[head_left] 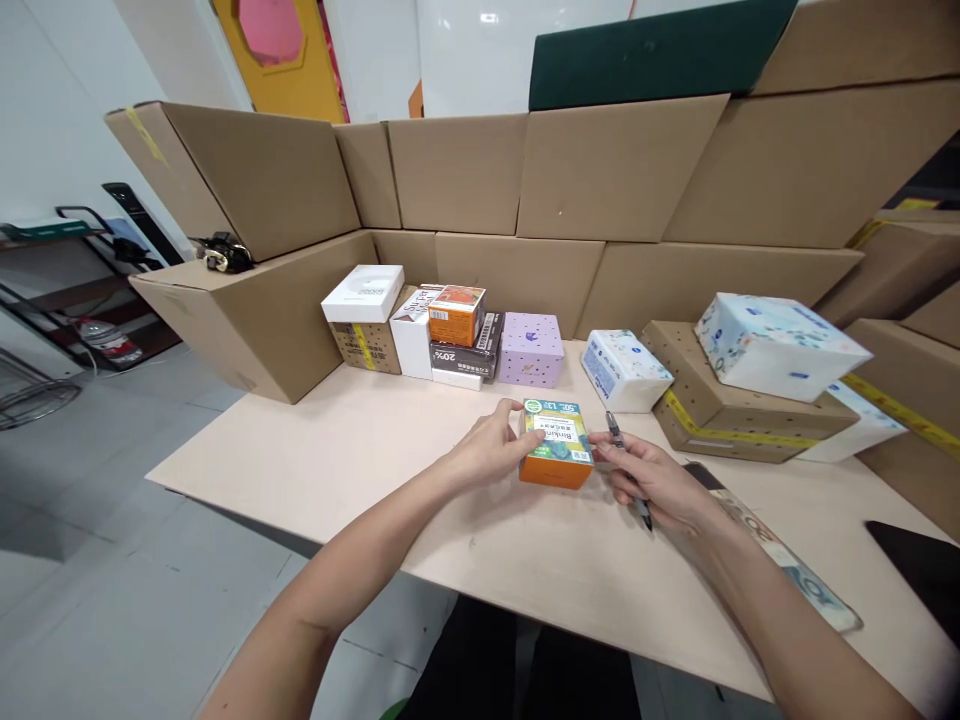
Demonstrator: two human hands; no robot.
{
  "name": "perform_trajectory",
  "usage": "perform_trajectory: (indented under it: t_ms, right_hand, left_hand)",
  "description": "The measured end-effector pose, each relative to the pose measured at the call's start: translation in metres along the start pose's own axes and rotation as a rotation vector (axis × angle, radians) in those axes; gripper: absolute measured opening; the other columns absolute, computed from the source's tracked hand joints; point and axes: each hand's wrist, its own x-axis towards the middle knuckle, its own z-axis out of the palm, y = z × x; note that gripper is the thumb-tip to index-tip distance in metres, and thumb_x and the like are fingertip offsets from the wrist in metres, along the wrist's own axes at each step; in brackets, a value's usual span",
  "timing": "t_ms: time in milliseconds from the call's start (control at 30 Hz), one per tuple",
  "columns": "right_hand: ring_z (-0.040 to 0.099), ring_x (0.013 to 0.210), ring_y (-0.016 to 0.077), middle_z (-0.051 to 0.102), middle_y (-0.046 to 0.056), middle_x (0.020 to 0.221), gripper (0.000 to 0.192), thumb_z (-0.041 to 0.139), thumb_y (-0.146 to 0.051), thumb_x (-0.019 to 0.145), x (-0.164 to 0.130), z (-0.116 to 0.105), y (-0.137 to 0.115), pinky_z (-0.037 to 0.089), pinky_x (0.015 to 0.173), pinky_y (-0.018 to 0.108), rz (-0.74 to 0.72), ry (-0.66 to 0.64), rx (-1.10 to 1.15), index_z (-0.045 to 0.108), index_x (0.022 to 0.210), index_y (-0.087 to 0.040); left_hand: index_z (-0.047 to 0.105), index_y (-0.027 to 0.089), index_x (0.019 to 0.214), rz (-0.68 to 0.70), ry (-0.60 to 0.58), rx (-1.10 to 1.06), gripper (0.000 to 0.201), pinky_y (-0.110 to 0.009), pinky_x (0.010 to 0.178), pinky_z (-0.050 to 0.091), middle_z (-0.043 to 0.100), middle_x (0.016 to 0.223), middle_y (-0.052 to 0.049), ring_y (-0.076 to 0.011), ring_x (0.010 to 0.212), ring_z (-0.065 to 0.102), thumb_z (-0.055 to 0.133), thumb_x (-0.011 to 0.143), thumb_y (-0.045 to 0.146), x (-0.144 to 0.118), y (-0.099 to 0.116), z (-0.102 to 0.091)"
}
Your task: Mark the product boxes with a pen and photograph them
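Observation:
In the middle of the table is a small orange carton point(556, 470) with a green, yellow and white printed top. My left hand point(491, 440) grips it from the left, thumb on the top face and fingers along the far left side. A dark pen point(641, 508) is pinched in my right hand point(654, 478), slanting down toward the front right. The fingertips of that hand are at the carton's right side; whether they press on it I cannot tell. Behind the carton stands a lilac box point(532, 350) with a dark emblem.
Stacked boxes line the back left, among them a white box point(365, 290) and an orange box point(456, 316). Tissue packs point(626, 370) and a brown carton point(720, 395) stand at right. A long patterned mat point(787, 555) lies by my right forearm. Cardboard walls point(457, 175) enclose the back.

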Motion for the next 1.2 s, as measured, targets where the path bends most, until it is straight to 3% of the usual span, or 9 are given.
perform_trajectory:
  t_ms: [200, 367, 467, 533, 633, 700, 767, 1067, 1200]
  right_hand:
    - [0.029, 0.04, 0.0024, 0.072, 0.003, 0.091, 0.023, 0.072, -0.036, 0.078, -0.005, 0.0, -0.016, 0.045, 0.044, 0.024, -0.215, 0.236, 0.107, 0.069, 0.094, -0.021]
    - [0.061, 0.068, 0.0142, 0.067, 0.006, 0.084, 0.029, 0.056, -0.042, 0.09, -0.008, -0.016, -0.031, 0.057, 0.069, 0.031, -0.337, 0.362, 0.35, 0.071, 0.078, -0.02]
    - [0.05, 0.055, 0.012, 0.054, 0.002, 0.057, 0.049, 0.051, -0.056, 0.094, -0.006, -0.024, -0.029, 0.051, 0.054, 0.025, -0.397, 0.405, 0.326, 0.071, 0.071, -0.018]
    - [0.04, 0.047, 0.0099, 0.043, -0.002, 0.047, 0.053, 0.054, -0.066, 0.091, -0.006, -0.025, -0.026, 0.046, 0.049, 0.024, -0.433, 0.397, 0.295, 0.072, 0.077, -0.018]
    - [0.053, 0.053, 0.0108, 0.059, 0.0, 0.056, 0.05, 0.07, -0.067, 0.079, -0.007, -0.02, -0.027, 0.051, 0.055, 0.024, -0.458, 0.353, 0.286, 0.072, 0.089, -0.018]
    - [0.061, 0.063, 0.0118, 0.07, 0.003, 0.072, 0.045, 0.085, -0.053, 0.069, -0.008, -0.012, -0.031, 0.054, 0.062, 0.023, -0.46, 0.308, 0.275, 0.07, 0.094, -0.019]
    - [0.063, 0.064, 0.0111, 0.072, 0.001, 0.076, 0.045, 0.091, -0.039, 0.063, -0.009, -0.002, -0.036, 0.055, 0.063, 0.022, -0.462, 0.248, 0.233, 0.067, 0.096, -0.02]
    - [0.056, 0.05, 0.0121, 0.064, -0.002, 0.063, 0.03, 0.068, -0.046, 0.079, 0.01, 0.054, -0.036, 0.045, 0.043, 0.022, -0.467, 0.152, 0.117, 0.055, 0.088, -0.021]
    - [0.049, 0.046, 0.0095, 0.061, -0.002, 0.063, 0.032, 0.063, -0.05, 0.084, 0.019, 0.062, -0.022, 0.04, 0.044, 0.022, -0.521, 0.162, -0.189, 0.059, 0.089, -0.019]
  left_hand:
    - [0.062, 0.019, 0.121, 0.42, 0.27, 0.413, 0.039, -0.037, 0.086, 0.052, 0.064, 0.117, -0.013, -0.0238, 0.102, 0.064, 0.044, 0.096, 0.043, -0.015, 0.012, 0.017]
    - [0.069, 0.021, 0.08, 0.669, -0.111, 0.67, 0.044, -0.037, 0.064, 0.048, 0.066, 0.074, -0.009, -0.0202, 0.068, 0.062, 0.033, 0.099, 0.039, -0.028, 0.02, 0.029]
    - [0.064, 0.023, 0.067, 0.885, -0.226, 0.705, 0.043, -0.034, 0.053, 0.04, 0.058, 0.059, -0.005, -0.0167, 0.053, 0.052, 0.037, 0.098, 0.038, -0.03, 0.02, 0.035]
    - [0.061, 0.022, 0.062, 1.062, -0.117, 0.702, 0.041, -0.032, 0.047, 0.033, 0.053, 0.054, -0.002, -0.0145, 0.048, 0.045, 0.042, 0.097, 0.034, -0.03, 0.018, 0.039]
    - [0.057, 0.02, 0.058, 1.275, 0.283, 0.668, 0.034, -0.031, 0.048, 0.029, 0.05, 0.053, 0.0, -0.0131, 0.05, 0.043, 0.055, 0.091, 0.029, -0.025, 0.012, 0.043]
    - [0.059, 0.019, 0.063, 1.293, 0.506, 0.653, 0.025, -0.031, 0.053, 0.033, 0.056, 0.059, 0.0, -0.0139, 0.056, 0.046, 0.062, 0.087, 0.026, -0.022, 0.01, 0.043]
    - [0.063, 0.017, 0.072, 1.247, 0.59, 0.664, 0.014, -0.032, 0.059, 0.039, 0.062, 0.069, -0.002, -0.016, 0.065, 0.052, 0.065, 0.085, 0.024, -0.019, 0.008, 0.043]
    - [0.066, 0.015, 0.088, 1.179, 0.526, 0.743, 0.008, -0.037, 0.082, 0.052, 0.069, 0.095, -0.008, -0.0219, 0.092, 0.063, 0.061, 0.089, 0.021, -0.018, 0.003, 0.05]
    - [0.064, 0.014, 0.081, 1.188, 0.525, 0.711, 0.01, -0.036, 0.079, 0.053, 0.068, 0.09, -0.007, -0.0201, 0.085, 0.063, 0.061, 0.088, 0.021, -0.017, 0.005, 0.047]
